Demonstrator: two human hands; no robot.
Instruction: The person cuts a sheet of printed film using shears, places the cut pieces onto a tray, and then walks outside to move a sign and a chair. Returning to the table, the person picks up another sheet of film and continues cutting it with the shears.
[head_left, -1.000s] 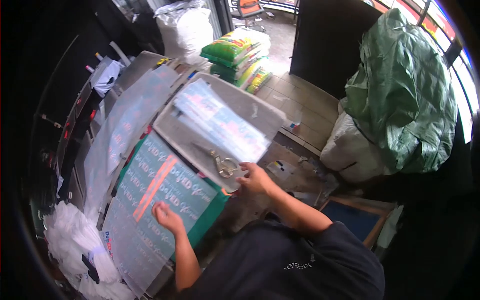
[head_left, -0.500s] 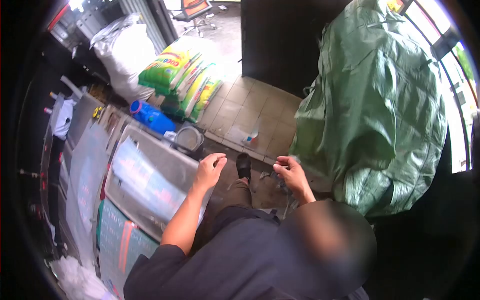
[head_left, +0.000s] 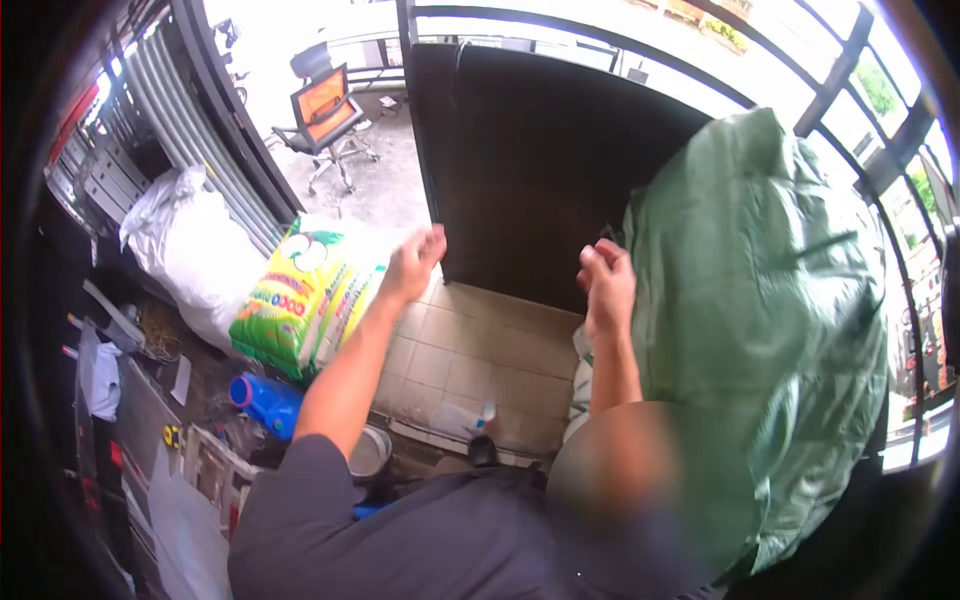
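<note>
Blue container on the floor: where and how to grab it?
I'd grip around the middle of the blue container, coming from above. It looks to be lying on its side, rounded upper side exposed, reddish-rimmed end at picture left; the pail is near the other end. No handle discernible.

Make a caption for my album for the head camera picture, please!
Left hand near the bright bags, right hand beside the big green bundle.

TEXT | green-and-yellow sack (head_left: 283, 303) | front reads "COCO" | remaining lettering unclear
</note>
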